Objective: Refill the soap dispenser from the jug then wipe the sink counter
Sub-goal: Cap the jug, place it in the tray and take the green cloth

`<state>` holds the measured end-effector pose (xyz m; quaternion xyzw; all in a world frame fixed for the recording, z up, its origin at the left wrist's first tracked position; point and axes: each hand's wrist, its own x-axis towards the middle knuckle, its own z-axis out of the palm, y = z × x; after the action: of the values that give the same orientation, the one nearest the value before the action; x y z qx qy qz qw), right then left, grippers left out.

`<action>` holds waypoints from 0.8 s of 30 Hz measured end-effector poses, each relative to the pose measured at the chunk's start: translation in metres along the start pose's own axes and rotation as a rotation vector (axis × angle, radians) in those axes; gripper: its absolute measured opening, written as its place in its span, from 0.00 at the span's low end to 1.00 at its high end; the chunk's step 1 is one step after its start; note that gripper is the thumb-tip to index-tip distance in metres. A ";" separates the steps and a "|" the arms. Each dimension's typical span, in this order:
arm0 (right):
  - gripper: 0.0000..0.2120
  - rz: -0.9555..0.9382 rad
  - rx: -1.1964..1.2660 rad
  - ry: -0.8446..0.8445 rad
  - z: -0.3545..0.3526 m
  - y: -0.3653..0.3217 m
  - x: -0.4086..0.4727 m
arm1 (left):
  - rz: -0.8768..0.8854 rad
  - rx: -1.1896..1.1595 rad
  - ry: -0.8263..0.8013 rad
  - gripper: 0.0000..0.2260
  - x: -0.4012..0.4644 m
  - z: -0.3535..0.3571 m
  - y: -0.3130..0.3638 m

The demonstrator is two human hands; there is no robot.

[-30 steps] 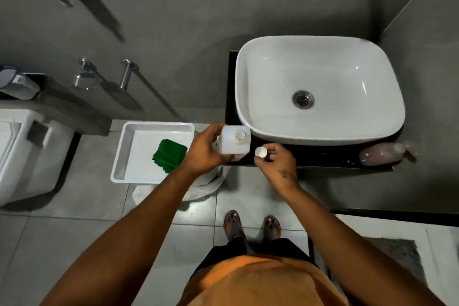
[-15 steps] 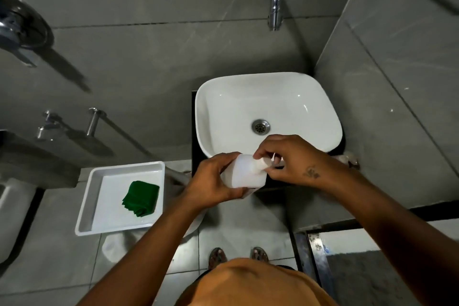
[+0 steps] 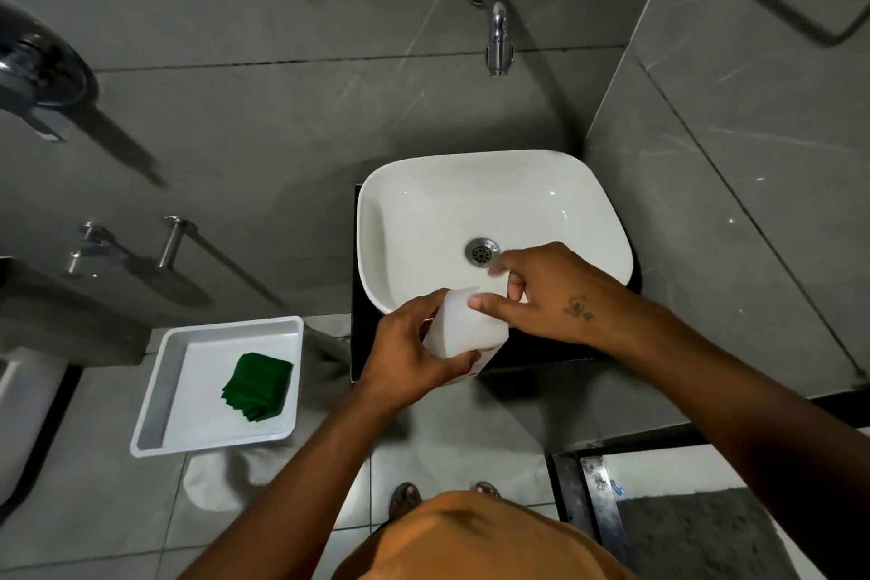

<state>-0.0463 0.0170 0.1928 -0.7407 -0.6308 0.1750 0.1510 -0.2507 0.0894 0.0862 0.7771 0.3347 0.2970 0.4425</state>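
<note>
My left hand (image 3: 409, 353) grips a white plastic jug (image 3: 463, 330) by its side, holding it tilted over the front edge of the white sink basin (image 3: 376, 221). My right hand (image 3: 551, 297) lies across the jug's top, thumb on its upper face and fingers curled around the small white cap (image 3: 518, 294) at the neck. The black counter (image 3: 541, 351) shows under the basin's front. My right forearm covers the counter's right end, and no soap dispenser is visible. A folded green cloth (image 3: 259, 384) lies in a white tray (image 3: 155, 391) to the left.
A chrome wall tap (image 3: 496, 33) sticks out above the basin, over the drain (image 3: 481, 251). A metal rail (image 3: 174, 240) juts from the left wall. A white toilet edge (image 3: 19, 414) is at the far left. My feet (image 3: 407, 497) stand on grey floor tiles.
The jug has risen from the counter's left front to above the basin's front edge. My right hand, which held the cap apart, has moved onto the jug's top.
</note>
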 end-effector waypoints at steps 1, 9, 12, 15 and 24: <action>0.25 -0.040 0.038 -0.042 -0.004 0.002 0.001 | -0.007 -0.005 0.008 0.33 0.001 0.000 0.000; 0.27 -0.067 -0.143 -0.040 -0.015 0.004 0.007 | -0.009 0.015 -0.004 0.33 0.005 -0.001 0.000; 0.19 -0.093 -0.147 -0.151 -0.015 0.002 0.007 | -0.011 0.019 -0.003 0.33 0.007 -0.002 -0.002; 0.27 -0.049 -0.272 -0.109 -0.011 0.001 0.009 | -0.016 0.030 -0.005 0.33 0.006 -0.002 -0.002; 0.24 -0.115 -0.230 -0.120 -0.021 0.005 0.013 | -0.013 0.049 -0.035 0.35 0.008 0.000 -0.005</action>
<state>-0.0309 0.0287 0.2081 -0.7041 -0.6959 0.1366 0.0368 -0.2466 0.0975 0.0833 0.7907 0.3390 0.2721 0.4312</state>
